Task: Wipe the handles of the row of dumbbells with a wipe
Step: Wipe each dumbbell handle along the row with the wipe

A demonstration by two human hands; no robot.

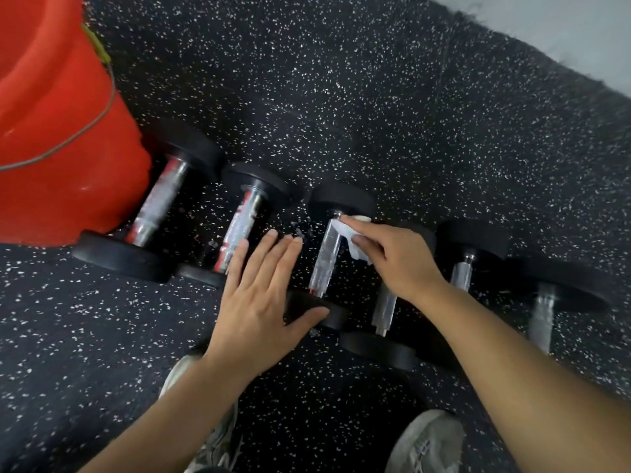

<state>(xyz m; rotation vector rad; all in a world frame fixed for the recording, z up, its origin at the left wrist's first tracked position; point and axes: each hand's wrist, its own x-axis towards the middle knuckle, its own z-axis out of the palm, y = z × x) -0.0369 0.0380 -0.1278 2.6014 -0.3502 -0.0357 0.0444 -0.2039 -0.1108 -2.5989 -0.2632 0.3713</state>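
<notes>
Several black dumbbells with chrome handles lie side by side on the speckled rubber floor. My right hand (392,257) holds a white wipe (348,235) against the far end of the third dumbbell's handle (324,264), close to its far head (339,199). My left hand (259,302) lies flat, fingers apart, over the near head of that dumbbell, its thumb on the black disc (321,310). Its fingers reach toward the second dumbbell's handle (240,230). The first handle (158,203) lies at the left. More handles (384,308) (461,273) (543,322) run to the right.
A big red bucket (54,124) with a wire bail stands at the left, touching the first dumbbell. My two grey shoes (426,442) (208,435) are at the bottom. A pale floor strip (563,25) borders the mat at top right.
</notes>
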